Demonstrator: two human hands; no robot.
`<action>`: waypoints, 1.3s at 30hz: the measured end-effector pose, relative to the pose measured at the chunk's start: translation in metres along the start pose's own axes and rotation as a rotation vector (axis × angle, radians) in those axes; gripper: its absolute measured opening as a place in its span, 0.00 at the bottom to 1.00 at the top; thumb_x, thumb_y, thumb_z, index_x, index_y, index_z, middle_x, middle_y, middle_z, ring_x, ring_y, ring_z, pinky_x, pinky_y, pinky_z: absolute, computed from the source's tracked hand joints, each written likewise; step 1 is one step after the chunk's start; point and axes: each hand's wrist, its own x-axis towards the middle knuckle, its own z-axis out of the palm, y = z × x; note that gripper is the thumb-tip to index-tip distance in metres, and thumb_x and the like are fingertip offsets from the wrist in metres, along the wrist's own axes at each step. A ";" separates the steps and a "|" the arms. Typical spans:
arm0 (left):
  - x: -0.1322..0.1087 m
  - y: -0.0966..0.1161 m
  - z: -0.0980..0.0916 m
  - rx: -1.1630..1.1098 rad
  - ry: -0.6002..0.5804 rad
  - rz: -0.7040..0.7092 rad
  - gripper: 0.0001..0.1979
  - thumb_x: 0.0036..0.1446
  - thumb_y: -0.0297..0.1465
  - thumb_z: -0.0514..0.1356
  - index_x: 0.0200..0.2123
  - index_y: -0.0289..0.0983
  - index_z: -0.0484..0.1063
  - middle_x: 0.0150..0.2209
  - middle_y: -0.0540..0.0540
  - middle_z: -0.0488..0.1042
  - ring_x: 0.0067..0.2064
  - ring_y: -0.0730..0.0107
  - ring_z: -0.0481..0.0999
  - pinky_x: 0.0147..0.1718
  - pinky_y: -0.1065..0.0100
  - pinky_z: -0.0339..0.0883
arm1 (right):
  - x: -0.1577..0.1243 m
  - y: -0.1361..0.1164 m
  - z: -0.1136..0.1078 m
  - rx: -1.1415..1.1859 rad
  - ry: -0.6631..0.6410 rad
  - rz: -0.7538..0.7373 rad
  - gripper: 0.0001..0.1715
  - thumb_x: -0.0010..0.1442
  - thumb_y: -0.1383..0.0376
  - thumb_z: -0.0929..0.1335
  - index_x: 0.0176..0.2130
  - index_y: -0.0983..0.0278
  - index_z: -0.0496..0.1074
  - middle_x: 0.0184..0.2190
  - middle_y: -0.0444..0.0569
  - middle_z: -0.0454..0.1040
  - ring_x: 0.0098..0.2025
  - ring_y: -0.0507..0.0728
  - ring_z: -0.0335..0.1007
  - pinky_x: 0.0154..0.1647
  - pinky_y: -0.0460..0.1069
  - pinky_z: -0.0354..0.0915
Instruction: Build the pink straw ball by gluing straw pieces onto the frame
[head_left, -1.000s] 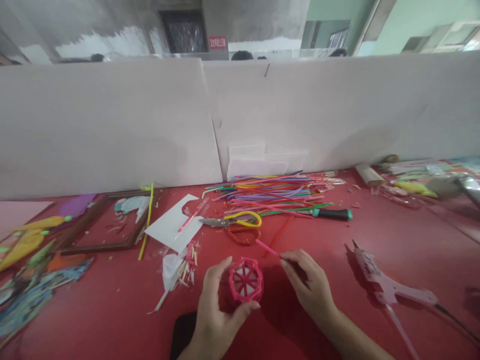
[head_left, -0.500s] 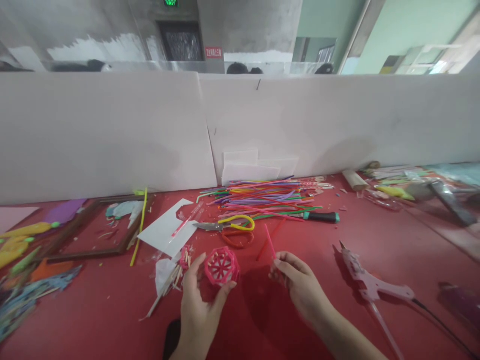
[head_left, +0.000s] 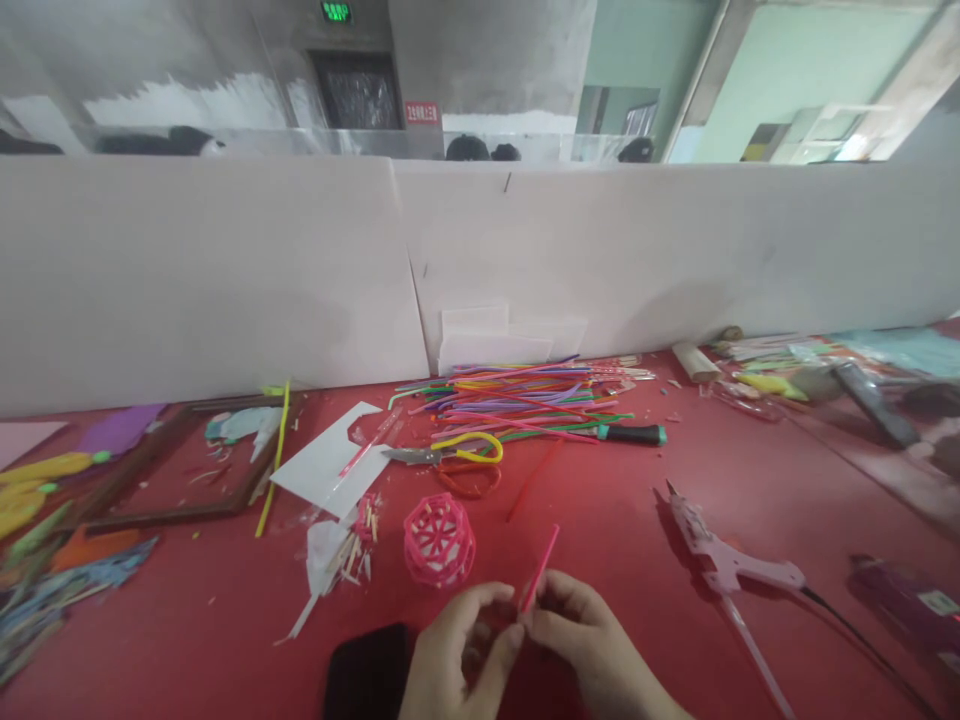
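In front of me, my right hand (head_left: pixel 581 635) pinches a pink pipe cleaner (head_left: pixel 543 562) that slants up between the fingers and looks doubled over. My left hand (head_left: pixel 469 645) meets it at the lower end, thumb and fingers curled around there; the exact grip is partly hidden. Just beyond the left hand, a pink openwork ball-like form (head_left: pixel 439 540) stands untouched on the red table. Behind it lie scissors (head_left: pixel 471 447) with one yellow and one red handle loop. A thin red stem (head_left: pixel 534 482) rests to their right.
A pile of coloured pipe cleaners (head_left: pixel 525 400) lies near the white partition (head_left: pixel 600 260). At right is a pink glue gun (head_left: pixel 720 555) with its cord. A black phone-like slab (head_left: pixel 366 672) lies by my left hand. Cut white card (head_left: pixel 319 465) and a brown frame (head_left: pixel 180 515) are left.
My left hand has let go of the pink openwork form and moved right to the pipe cleaner. My right hand has come down and nearer, and the pipe cleaner now looks shorter and thicker.
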 end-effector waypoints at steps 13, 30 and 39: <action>0.020 -0.022 -0.019 -0.052 0.082 -0.120 0.23 0.53 0.51 0.64 0.39 0.36 0.79 0.28 0.45 0.79 0.29 0.63 0.79 0.31 0.67 0.74 | 0.102 -0.079 -0.011 -1.264 0.065 -0.423 0.13 0.67 0.61 0.65 0.44 0.67 0.74 0.39 0.52 0.78 0.40 0.56 0.75 0.45 0.54 0.71; 0.029 -0.027 -0.029 -0.028 0.085 -0.120 0.23 0.53 0.48 0.64 0.44 0.36 0.80 0.31 0.45 0.79 0.33 0.61 0.80 0.33 0.65 0.75 | 0.129 -0.127 0.062 -1.912 -0.052 -0.407 0.19 0.66 0.57 0.69 0.51 0.67 0.71 0.49 0.53 0.74 0.46 0.58 0.74 0.47 0.56 0.72; 0.028 -0.020 -0.031 0.006 0.039 -0.166 0.23 0.55 0.46 0.61 0.47 0.35 0.79 0.32 0.44 0.78 0.34 0.62 0.78 0.32 0.65 0.73 | 0.015 -0.141 -0.026 -1.346 -0.008 -0.189 0.28 0.55 0.41 0.68 0.24 0.62 0.68 0.21 0.43 0.65 0.24 0.51 0.57 0.23 0.46 0.50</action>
